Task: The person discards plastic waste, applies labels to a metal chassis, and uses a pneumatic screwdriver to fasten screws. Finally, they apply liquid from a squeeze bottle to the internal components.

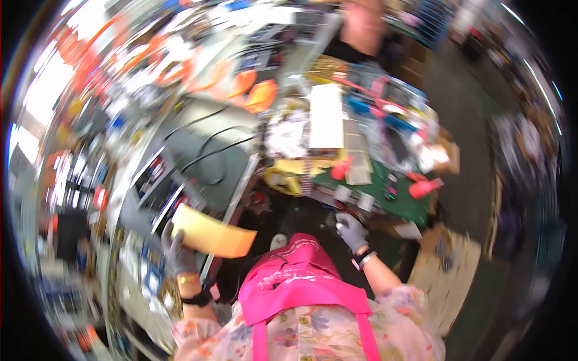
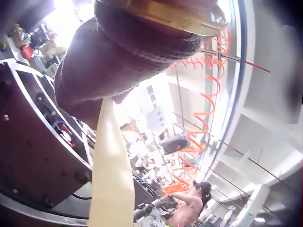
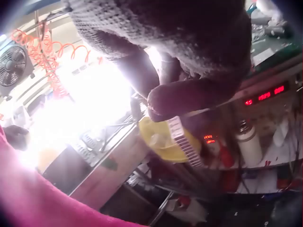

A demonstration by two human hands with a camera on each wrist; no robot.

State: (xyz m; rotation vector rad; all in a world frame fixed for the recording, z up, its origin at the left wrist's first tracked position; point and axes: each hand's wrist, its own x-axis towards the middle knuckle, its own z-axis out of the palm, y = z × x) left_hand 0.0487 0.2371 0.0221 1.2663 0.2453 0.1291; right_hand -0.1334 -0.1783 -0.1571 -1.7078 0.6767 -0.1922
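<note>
My gloved left hand (image 1: 179,253) pinches one end of a pale yellow sheet (image 1: 214,233) that looks like paper or thin card. The sheet stretches to the right, slightly bowed, with its far end free. In the left wrist view the sheet (image 2: 111,175) hangs down from under the gloved fingers (image 2: 90,80). My gloved right hand (image 1: 351,231) hovers in front of the green-topped bench, its fingers loosely curled with nothing seen in them. Behind its fingertips, in the right wrist view, are a patterned strip (image 3: 185,144) and a yellow round item (image 3: 163,142).
On the left, a grey workbench (image 1: 232,159) bears black cables and open-topped units. The green bench (image 1: 385,201) ahead holds a white box (image 1: 326,117), a red bottle (image 1: 424,188) and plastic bags. Cardboard (image 1: 445,277) stands at the right. Orange coiled hoses (image 2: 208,104) hang overhead.
</note>
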